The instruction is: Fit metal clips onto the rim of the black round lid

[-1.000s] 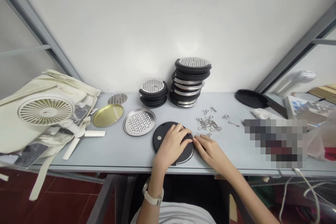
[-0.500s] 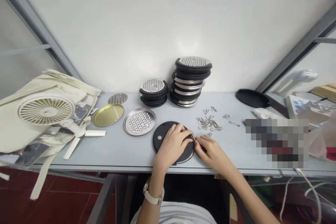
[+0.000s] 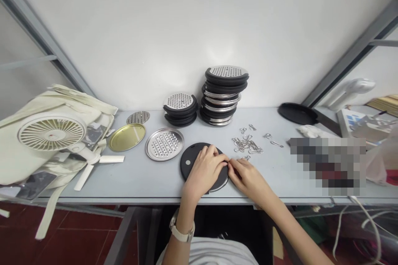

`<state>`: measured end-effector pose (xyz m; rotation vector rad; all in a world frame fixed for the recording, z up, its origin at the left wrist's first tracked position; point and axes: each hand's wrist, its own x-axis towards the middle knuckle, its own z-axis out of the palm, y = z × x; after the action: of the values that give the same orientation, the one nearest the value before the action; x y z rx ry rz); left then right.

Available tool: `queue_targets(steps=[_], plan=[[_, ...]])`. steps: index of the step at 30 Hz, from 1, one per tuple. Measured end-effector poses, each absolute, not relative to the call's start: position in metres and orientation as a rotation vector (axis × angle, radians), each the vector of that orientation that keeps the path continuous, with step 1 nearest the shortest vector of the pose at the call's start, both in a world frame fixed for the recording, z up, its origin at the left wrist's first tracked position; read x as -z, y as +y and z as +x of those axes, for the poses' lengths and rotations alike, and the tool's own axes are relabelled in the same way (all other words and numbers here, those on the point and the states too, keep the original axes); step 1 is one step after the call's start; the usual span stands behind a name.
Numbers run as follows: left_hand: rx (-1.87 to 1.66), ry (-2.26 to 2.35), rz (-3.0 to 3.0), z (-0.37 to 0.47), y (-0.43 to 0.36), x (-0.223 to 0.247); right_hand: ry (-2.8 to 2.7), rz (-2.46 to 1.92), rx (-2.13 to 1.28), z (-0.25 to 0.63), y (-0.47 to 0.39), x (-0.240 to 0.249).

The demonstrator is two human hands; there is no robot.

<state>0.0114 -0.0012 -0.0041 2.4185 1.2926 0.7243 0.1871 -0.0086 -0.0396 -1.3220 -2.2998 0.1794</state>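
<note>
A black round disc (image 3: 188, 172) with a small pale dot lies at the table's front edge, a silvery rim (image 3: 221, 186) showing along its lower right. My left hand (image 3: 205, 169) rests across its top, fingers bent and closed at the right edge. Against that same edge my right hand (image 3: 245, 174) pinches with thumb and fingertips; what is between them is too small and hidden to make out. Just beyond the right hand lies a loose pile of metal clips (image 3: 248, 145). A round metal grater plate (image 3: 164, 144) sits left of the disc.
Behind stand a short stack (image 3: 180, 112) and a taller stack (image 3: 224, 97) of black and silver discs. A gold plate (image 3: 127, 137) and a perforated disc (image 3: 138, 117) lie left, near a white fan (image 3: 52, 134) and cream bag (image 3: 18, 132). At right is a black pan (image 3: 297, 114).
Both hands stay at the disc's right edge, with the right fingertips slightly shifted. The thin metal piece seen between the fingertips before is now mostly hidden. The camera view has moved slightly.
</note>
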Motion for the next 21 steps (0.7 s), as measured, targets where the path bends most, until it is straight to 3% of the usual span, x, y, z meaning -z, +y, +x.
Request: queue_targets(steps=[14, 18, 21], plan=[[-0.776, 1.218, 2.331, 0.009, 0.003, 0.007, -2.199, -1.183, -0.259, 0.188, -0.02, 0.023], [-0.781, 1.218, 2.314, 0.008, 0.004, 0.007, -2.348, -1.031, -0.627, 0.177, -0.053, 0.001], [-0.781, 1.216, 2.304, 0.008, 0.004, 0.008, -2.68, -0.852, -0.936, 0.156, -0.076, 0.025]])
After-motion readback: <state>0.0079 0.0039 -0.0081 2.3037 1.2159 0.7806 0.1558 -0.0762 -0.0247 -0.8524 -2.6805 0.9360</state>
